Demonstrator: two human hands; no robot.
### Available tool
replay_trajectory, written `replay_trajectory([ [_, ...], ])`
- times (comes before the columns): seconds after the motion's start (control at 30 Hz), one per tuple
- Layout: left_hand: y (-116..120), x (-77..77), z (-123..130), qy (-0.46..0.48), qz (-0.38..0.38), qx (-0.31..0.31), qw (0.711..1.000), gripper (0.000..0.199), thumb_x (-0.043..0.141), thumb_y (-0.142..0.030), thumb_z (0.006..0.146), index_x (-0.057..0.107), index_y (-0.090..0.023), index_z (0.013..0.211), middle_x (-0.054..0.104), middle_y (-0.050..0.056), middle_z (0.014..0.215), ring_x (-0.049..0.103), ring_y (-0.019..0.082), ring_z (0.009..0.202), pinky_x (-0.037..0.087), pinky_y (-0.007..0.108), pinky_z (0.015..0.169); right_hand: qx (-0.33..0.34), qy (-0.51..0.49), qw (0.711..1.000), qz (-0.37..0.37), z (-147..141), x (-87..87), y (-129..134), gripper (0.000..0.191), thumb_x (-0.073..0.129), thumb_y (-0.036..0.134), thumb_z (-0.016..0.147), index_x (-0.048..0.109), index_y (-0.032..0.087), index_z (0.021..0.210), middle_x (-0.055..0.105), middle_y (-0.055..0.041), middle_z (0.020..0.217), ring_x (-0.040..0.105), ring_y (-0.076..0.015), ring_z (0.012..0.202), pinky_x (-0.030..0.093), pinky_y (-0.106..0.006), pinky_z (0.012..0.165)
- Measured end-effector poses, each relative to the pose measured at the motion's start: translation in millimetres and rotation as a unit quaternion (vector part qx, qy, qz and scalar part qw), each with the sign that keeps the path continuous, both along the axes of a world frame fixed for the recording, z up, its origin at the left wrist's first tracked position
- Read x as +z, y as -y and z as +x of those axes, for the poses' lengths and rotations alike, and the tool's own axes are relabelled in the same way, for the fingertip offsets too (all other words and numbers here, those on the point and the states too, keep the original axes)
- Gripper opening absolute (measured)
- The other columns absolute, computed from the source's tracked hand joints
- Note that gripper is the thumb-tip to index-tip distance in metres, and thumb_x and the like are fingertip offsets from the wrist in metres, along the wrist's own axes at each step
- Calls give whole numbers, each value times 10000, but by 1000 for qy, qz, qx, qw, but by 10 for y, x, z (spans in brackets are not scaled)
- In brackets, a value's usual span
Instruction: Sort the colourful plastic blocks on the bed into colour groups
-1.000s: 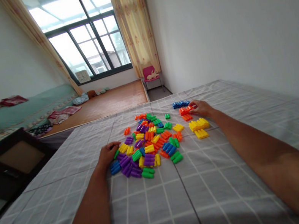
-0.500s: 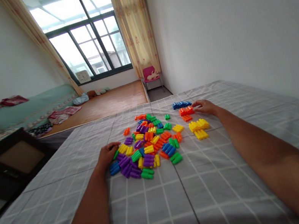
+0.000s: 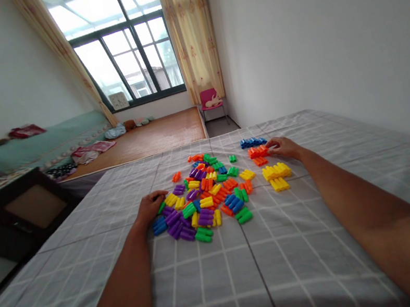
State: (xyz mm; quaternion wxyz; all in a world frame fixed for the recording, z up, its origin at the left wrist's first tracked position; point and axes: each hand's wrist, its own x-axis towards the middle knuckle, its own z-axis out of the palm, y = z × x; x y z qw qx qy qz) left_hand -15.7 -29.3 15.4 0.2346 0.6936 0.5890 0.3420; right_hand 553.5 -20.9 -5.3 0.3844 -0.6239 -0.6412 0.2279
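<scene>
A heap of colourful plastic building blocks [image 3: 205,201], shaped like joined tubes, lies on a grey checked sheet [image 3: 213,289]. At its left edge rests my left hand [image 3: 151,206], fingers stretched over a green block [image 3: 161,208] and close to yellow ones; no grip shows. To the right, my right hand [image 3: 284,147] pinches the right end of an orange block row [image 3: 257,152]. One more orange block [image 3: 260,161] sits just in front of that row. Behind is a blue row [image 3: 252,142]; nearer me are a yellow row [image 3: 276,170] and a smaller yellow block [image 3: 280,184].
A lone green block [image 3: 233,158] and a yellow block [image 3: 247,174] lie between the heap and the rows. A white wall [image 3: 327,36] borders the right side. Beyond stand a brown-topped bed [image 3: 158,135], a pink chair [image 3: 210,97] and a dark cabinet [image 3: 20,207].
The whole view has shifted slightly, so everything appears a little further right. Both hands keep their places by the blocks, and the rows look the same.
</scene>
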Motion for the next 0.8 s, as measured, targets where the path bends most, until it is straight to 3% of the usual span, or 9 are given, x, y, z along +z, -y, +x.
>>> replay_trajectory([
  [0.23, 42, 43, 45, 0, 5, -4, 1000, 362, 579, -411, 666, 751, -161, 863, 730, 25, 724, 617, 181, 670, 454, 245, 579, 22, -67, 997, -8, -7, 43, 85, 541, 804, 512, 558, 663, 174, 956, 700, -107, 1042, 670, -247, 913, 560, -361, 732],
  [0.37, 33, 13, 32, -18, 7, -5, 1000, 392, 563, -417, 680, 751, -156, 903, 708, 12, 663, 594, 168, 614, 423, 239, 541, -49, -82, 995, 0, 61, 98, 115, 567, 701, 585, 665, 645, 162, 1038, 704, -121, 1008, 673, -215, 809, 534, -309, 608],
  [0.47, 17, -21, 20, -13, 12, -6, 1000, 381, 551, -395, 687, 752, -156, 906, 718, 19, 697, 610, 173, 648, 437, 242, 562, -87, -51, 993, 63, -42, 298, 118, 522, 627, 610, 728, 657, 155, 982, 712, -110, 920, 664, -202, 744, 527, -313, 603],
  [0.53, -1, -38, 13, -7, 19, -8, 1000, 360, 546, -365, 688, 756, -159, 896, 729, 28, 737, 626, 177, 684, 456, 245, 598, -68, -31, 991, 115, -294, 507, 151, 489, 578, 602, 779, 663, 159, 967, 715, -109, 926, 662, -195, 739, 534, -321, 638],
  [0.63, -25, -54, 6, -13, 23, -10, 1000, 336, 544, -321, 686, 763, -158, 881, 733, 33, 752, 632, 175, 693, 467, 247, 622, 45, 12, 989, 139, -950, 777, 245, 460, 469, 554, 878, 664, 169, 1037, 713, -107, 997, 673, -199, 795, 542, -338, 718],
  [0.73, -34, -71, 7, -19, 18, -6, 1000, 354, 533, -299, 699, 763, -147, 921, 724, 31, 722, 618, 172, 656, 461, 249, 595, 219, 156, 956, 119, -1708, 836, 283, 393, 452, 472, 915, 672, 208, 1103, 705, -83, 1073, 657, -228, 961, 502, -389, 889],
  [0.8, -36, -90, 10, -16, 21, -1, 1000, 357, 526, -281, 708, 764, -149, 938, 722, 29, 715, 617, 172, 652, 462, 251, 591, 274, 242, 924, 115, -2123, 774, 233, 374, 471, 433, 919, 650, 227, 1175, 669, -82, 1185, 596, -247, 1118, 428, -415, 1007],
])
